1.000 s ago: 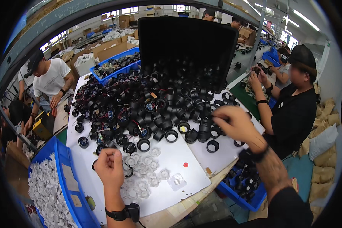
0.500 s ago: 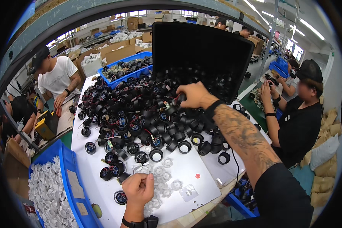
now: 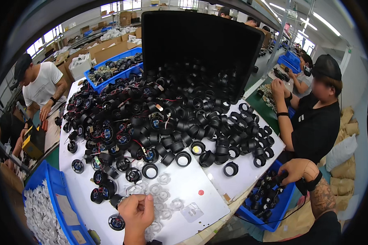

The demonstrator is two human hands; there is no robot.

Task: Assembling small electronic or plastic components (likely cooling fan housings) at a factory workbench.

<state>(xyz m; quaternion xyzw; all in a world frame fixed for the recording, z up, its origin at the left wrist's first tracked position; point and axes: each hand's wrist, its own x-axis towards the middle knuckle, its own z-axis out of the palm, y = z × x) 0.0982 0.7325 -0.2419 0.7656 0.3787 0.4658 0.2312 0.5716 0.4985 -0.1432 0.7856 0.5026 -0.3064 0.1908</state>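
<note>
My left hand (image 3: 137, 212) is closed like a fist over the white table, its thumb on top. Whatever may be in its fingers is hidden. Beside it lie several clear plastic rings (image 3: 163, 178) and a round black part with a blue circuit board (image 3: 116, 222). Off the table's right edge, my right hand (image 3: 300, 171) pinches a black cylindrical part (image 3: 279, 178), partly covered by the fingers. That hand is above a blue bin (image 3: 288, 200) with similar black parts (image 3: 265, 198) in it.
A big heap of black rings and wired round parts (image 3: 151, 106) spreads over the table, spilling from a large black bin (image 3: 200, 41). A blue crate of white plastic pieces (image 3: 43, 208) stands at left. A black cable runs by the right bin. Co-workers sit at both sides.
My right hand has gone from the heap to above the blue bin at the lower right, holding a black part. My left hand keeps its closed pose. The view has shifted right.
</note>
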